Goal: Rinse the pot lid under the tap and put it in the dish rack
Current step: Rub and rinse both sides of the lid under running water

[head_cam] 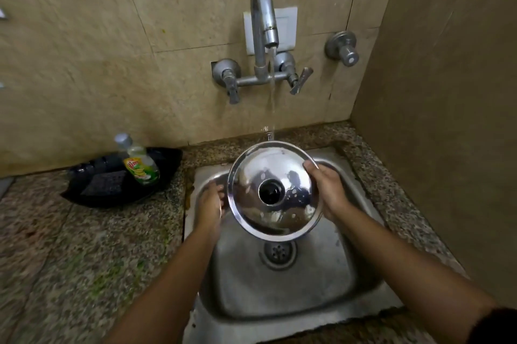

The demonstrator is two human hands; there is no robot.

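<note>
Both hands grip the lid (272,191) by its rim above the sink (349,273): left hand (210,205) at its left edge, right hand (330,194) at its right. Tap (263,24) water strikes the lid's far edge. A tray (167,159) left of the sink holds a bottle (141,166).

Two bare forearms enter from the lower edge, each ending in a hand: left hand (210,203) left of the drain (278,253), right hand (330,190) right of it. No rings, watch or gloves show. A dark sleeve (495,325) cuffs the right arm, far right of the drain. The left arm shows no sleeve within view.
</note>
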